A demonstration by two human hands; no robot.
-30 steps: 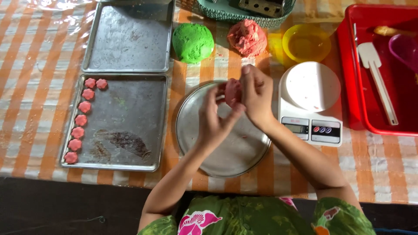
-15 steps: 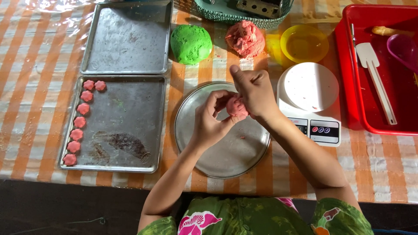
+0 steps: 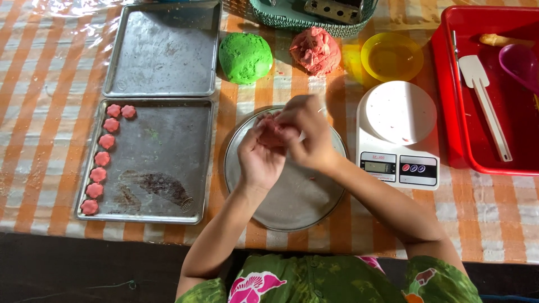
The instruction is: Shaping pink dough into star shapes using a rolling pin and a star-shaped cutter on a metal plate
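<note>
Pink dough lump (image 3: 270,130) being pinched between both hands, hovering just above the round metal plate (image 3: 292,196) at the middle of the striped surface (image 3: 33,84). Left hand (image 3: 259,157) cupping the lump from below and from the left, fingers curling up around it; right hand (image 3: 306,137) pressing in from the right, fingers bending over the top and closing on the dough. Lying just beyond the plate, a green dough ball (image 3: 245,57) and a larger pink dough ball (image 3: 315,50), side by side but apart. Sitting left of the plate, a baking tray (image 3: 163,163) carrying a column of small pink flower-shaped pieces (image 3: 101,159) along its left edge, plus two at the top corner. Resting above that, a second tray (image 3: 163,50), bare metal showing. Standing right of the plate, touching close by the right forearm, a white kitchen scale (image 3: 397,134); behind it a yellow bowl (image 3: 392,56). Occupying the far right, a red bin (image 3: 449,112) holding a white spatula (image 3: 483,106) and a purple scoop (image 3: 519,62).
</note>
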